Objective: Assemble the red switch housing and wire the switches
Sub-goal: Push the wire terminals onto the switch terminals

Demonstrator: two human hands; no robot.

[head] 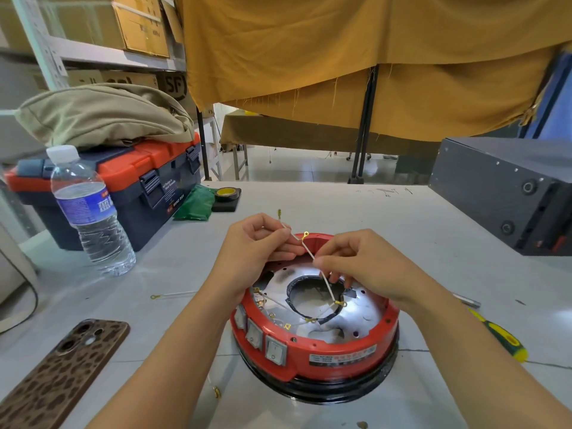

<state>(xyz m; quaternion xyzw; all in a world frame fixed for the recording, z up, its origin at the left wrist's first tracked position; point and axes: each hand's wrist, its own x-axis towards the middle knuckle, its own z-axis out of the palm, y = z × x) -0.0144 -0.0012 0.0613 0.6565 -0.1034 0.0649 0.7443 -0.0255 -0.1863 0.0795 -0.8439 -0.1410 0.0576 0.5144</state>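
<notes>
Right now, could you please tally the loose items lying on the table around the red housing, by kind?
Water bottle: 1
Toolbox: 1
Phone: 1
Tape roll: 1
Green bag: 1
Screwdriver: 1
Spare white wire: 1
Dark metal box: 1
Total: 8

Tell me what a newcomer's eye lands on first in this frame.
The round red switch housing at centre front draws the eye first, with white rocker switches in its near wall. Just above it, the left hand and right hand pinch a thin white wire with brass terminals. A water bottle and an orange-lidded toolbox stand at left.
</notes>
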